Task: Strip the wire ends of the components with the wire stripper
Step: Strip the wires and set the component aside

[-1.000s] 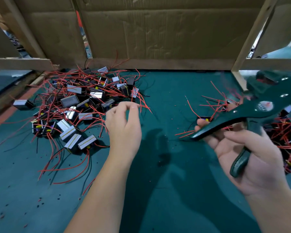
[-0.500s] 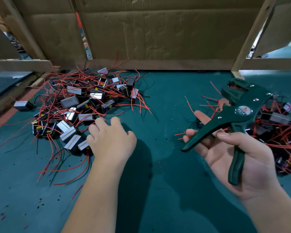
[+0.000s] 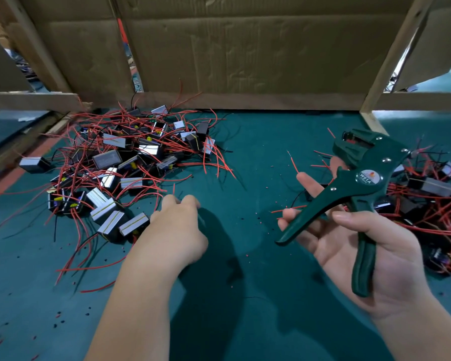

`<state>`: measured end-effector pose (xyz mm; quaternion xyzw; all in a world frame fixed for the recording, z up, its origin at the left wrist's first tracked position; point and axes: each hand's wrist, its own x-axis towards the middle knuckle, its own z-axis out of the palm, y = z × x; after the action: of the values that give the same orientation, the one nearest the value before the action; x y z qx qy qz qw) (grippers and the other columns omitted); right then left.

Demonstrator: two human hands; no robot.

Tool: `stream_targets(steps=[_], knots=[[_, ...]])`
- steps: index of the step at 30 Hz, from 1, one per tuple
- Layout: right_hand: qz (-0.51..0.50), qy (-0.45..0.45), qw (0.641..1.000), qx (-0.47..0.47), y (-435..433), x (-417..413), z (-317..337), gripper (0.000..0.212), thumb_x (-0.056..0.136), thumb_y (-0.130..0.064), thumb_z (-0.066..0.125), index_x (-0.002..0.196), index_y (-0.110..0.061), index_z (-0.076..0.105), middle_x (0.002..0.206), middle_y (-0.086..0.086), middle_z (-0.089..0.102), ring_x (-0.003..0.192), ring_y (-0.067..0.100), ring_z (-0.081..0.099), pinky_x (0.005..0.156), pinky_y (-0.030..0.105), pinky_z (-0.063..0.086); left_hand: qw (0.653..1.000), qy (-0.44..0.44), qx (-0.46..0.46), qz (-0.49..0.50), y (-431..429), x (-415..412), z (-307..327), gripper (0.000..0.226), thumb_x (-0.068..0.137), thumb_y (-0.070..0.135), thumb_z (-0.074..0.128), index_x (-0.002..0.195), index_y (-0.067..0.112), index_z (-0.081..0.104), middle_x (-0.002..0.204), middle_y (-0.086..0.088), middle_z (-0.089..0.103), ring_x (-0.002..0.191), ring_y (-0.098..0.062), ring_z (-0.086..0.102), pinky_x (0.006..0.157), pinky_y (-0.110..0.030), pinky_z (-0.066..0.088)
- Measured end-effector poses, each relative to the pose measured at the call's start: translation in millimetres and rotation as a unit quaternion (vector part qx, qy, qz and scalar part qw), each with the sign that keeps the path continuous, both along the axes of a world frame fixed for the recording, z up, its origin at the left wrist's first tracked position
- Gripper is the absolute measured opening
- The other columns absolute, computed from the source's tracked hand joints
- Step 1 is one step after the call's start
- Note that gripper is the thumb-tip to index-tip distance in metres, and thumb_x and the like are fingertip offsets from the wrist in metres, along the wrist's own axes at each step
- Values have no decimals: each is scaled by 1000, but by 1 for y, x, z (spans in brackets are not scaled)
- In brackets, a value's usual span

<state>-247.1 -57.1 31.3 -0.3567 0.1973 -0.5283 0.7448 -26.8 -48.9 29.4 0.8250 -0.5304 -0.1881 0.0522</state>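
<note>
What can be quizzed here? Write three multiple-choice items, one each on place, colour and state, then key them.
1. The pistol-shaped wire stripper is: A. lying on the bench B. in the right hand C. hung on the frame
2. Most wires on the black box-shaped components are: A. blue B. white C. red
3. The stripper's handles are: A. spread apart B. squeezed together C. taped shut

B: the right hand grips it, thumb across one handle. C: red strands cover both heaps. A: a wide gap shows between the handles.
</note>
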Motion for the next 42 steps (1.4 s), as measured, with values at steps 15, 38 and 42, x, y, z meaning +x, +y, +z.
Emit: stream_targets(steps=[15,38,42], knots=[[89,-19,994,54,4,-1,2,101,43,-17,84,138,-24,51,132,24,56,78,37,69,77,48,56,655,656,-374,-15,-14,-27,9,39,93,-6,48,120,22,51,119,-9,64,82,-5,67,69,-18,52],[262,-86,956,99,5,3,5,79,66,-14,74,140,-14,47,122,29,59,83,37,67,83,50,53,535,797,-272,73,-19,-38,6,54,82,-19,40,120,18,52,106,-14,68,110,-32,63,94,-38,51],[207,-60,971,103,5,3,2,82,57,-14,79,135,-14,54,103,21,63,79,39,67,79,51,54,571,788,-227,14,-14,-35,4,66,67,-1,62,126,28,52,91,-4,70,92,-31,70,73,-48,58]])
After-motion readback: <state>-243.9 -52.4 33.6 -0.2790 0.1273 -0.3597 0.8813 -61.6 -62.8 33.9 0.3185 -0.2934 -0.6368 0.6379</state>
